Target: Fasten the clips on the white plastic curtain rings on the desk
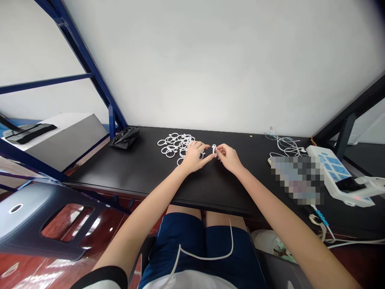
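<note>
Between my hands a small white plastic piece [213,147] stands just above the black table. My right hand [229,157] pinches it with thumb and fingertips. My left hand [194,157] is spread, its thumb reaching to the lower end of the piece; whether the thumb presses on it I cannot tell. Beneath and behind my left hand lies a loose pile of white rings [171,151], each seeming to have a small tab. My left hand hides part of the pile.
A black plastic bag [124,137] lies at the table's [144,164] back left. On the right are a tangled white cable [287,145], a blurred-out phone-like object [296,178] and a white power strip [337,172]. Blue metal posts [87,60] frame the left side; a grey stool [39,216] stands there.
</note>
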`<act>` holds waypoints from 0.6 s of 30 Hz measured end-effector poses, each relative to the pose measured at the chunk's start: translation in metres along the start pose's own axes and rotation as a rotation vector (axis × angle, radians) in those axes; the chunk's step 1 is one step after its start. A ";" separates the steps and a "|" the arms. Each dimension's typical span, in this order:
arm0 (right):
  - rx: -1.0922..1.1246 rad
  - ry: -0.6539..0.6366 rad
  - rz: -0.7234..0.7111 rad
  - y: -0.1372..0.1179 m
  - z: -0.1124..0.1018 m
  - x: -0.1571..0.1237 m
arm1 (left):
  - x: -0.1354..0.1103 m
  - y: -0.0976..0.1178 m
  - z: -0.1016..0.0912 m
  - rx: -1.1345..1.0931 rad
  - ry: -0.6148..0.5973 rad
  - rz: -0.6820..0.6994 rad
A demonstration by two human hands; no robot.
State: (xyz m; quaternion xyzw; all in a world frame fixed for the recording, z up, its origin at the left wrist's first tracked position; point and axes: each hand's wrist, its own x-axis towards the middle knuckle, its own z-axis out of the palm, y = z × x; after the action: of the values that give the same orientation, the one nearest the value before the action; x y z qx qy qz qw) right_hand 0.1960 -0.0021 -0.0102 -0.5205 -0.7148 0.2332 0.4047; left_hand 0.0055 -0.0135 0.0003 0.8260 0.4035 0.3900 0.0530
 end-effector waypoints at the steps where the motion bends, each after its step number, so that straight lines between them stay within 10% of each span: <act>1: 0.032 -0.015 -0.013 -0.003 0.003 -0.001 | 0.000 0.002 -0.001 -0.007 -0.009 0.013; 18: 0.525 -0.066 0.053 -0.014 0.009 -0.003 | -0.001 0.006 -0.003 -0.182 -0.112 0.091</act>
State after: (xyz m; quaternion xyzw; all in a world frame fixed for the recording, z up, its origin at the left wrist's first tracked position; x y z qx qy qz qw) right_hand 0.1813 -0.0094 -0.0052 -0.4083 -0.6289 0.4379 0.4961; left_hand 0.0064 -0.0188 0.0040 0.8559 0.3249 0.3800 0.1325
